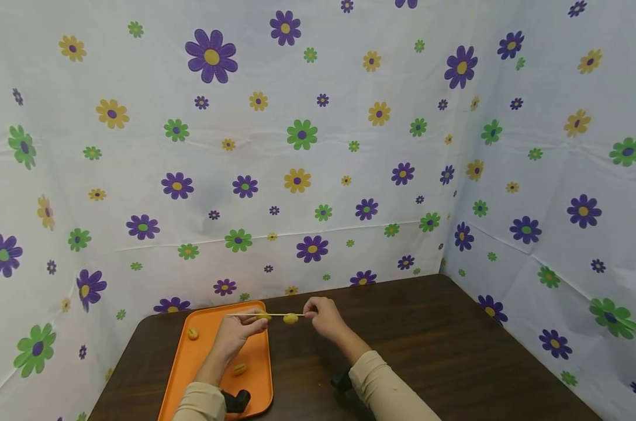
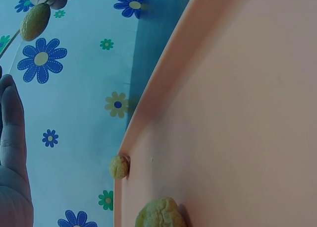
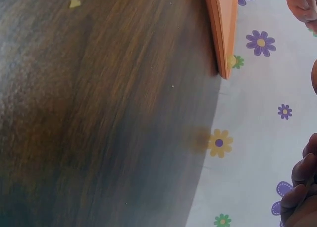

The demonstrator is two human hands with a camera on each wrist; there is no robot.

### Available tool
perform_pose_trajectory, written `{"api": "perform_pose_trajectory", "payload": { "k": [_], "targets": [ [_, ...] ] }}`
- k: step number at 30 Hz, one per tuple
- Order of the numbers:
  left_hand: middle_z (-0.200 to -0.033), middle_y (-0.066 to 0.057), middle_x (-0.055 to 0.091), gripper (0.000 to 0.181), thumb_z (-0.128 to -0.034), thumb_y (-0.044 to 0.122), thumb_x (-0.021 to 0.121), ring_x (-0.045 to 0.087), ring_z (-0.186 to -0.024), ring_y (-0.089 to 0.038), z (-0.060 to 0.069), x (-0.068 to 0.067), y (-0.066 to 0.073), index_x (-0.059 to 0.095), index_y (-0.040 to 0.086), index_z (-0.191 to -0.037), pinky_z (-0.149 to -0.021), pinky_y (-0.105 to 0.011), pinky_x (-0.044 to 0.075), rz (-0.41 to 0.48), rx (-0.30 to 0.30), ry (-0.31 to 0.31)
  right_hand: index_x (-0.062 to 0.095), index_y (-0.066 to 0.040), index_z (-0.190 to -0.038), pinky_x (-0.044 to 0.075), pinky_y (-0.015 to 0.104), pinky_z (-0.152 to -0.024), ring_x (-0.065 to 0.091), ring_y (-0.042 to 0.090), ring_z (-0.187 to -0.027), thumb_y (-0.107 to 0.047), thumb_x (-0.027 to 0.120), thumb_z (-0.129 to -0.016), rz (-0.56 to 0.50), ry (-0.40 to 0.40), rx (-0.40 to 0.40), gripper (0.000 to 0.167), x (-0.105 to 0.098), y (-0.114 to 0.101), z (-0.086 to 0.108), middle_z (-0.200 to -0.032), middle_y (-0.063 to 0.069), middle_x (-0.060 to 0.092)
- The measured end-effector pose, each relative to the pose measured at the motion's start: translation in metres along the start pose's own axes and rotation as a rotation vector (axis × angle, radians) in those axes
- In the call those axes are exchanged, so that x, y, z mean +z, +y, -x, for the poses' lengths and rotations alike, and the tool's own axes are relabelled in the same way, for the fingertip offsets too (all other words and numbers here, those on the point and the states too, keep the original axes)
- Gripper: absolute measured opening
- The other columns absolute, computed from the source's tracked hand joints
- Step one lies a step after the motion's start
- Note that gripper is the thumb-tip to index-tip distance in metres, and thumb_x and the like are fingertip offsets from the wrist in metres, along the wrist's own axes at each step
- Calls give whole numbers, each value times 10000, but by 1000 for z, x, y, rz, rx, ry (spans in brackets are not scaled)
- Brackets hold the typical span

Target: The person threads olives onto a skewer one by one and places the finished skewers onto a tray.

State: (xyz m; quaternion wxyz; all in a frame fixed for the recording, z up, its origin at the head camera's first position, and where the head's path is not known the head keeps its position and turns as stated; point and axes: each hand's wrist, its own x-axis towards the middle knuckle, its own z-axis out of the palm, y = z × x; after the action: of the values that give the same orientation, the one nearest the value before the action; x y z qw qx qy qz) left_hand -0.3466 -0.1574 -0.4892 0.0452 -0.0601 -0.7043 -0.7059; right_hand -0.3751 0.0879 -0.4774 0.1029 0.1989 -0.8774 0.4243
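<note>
Raised over the tray's right side, my left hand [image 1: 235, 333] pinches a yellow-green piece [image 1: 264, 316] against a thin light stick [image 1: 277, 314]. A second yellow-green piece [image 1: 290, 318] sits on the stick between the two hands. My right hand [image 1: 324, 318] pinches the stick's right end with curled fingers. In the left wrist view one oval piece [image 2: 35, 22] shows on the stick beside the right hand's fingertips, with my left hand [image 2: 12, 147] at the left edge. The right wrist view shows my right hand [image 3: 301, 192] only in part, at the edge.
An orange tray [image 1: 186, 374] lies on the dark wooden table [image 1: 402, 339], with a piece [image 1: 193, 334] at its left and another piece [image 1: 240, 369] nearer the front. Small crumbs [image 3: 75, 2] lie on the table. A flowered cloth [image 1: 349, 152] hangs behind.
</note>
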Motion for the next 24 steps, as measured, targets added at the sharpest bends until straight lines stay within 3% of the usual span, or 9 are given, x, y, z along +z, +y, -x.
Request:
{"api": "perform_pose_trajectory", "payload": {
  "k": [10,24],
  "targets": [
    [-985,-175,761,304,-903,23,754,744,-802,-201,-1,5,-2,696,-124,-1162,-762,-320,616,16,-23,11,654,-59,-804,491,281,-642,519,136,-714,91,676,-904,2,2,1,182,1,-2,1,-782,6,618],
    [-1028,-160,760,298,-901,66,770,743,-899,-300,-3,7,-7,726,-51,-1171,-820,-362,609,10,-31,-6,653,-63,-799,483,274,-642,512,135,-712,93,678,-901,4,2,-8,188,2,-4,2,-781,-3,609]
  ]
}}
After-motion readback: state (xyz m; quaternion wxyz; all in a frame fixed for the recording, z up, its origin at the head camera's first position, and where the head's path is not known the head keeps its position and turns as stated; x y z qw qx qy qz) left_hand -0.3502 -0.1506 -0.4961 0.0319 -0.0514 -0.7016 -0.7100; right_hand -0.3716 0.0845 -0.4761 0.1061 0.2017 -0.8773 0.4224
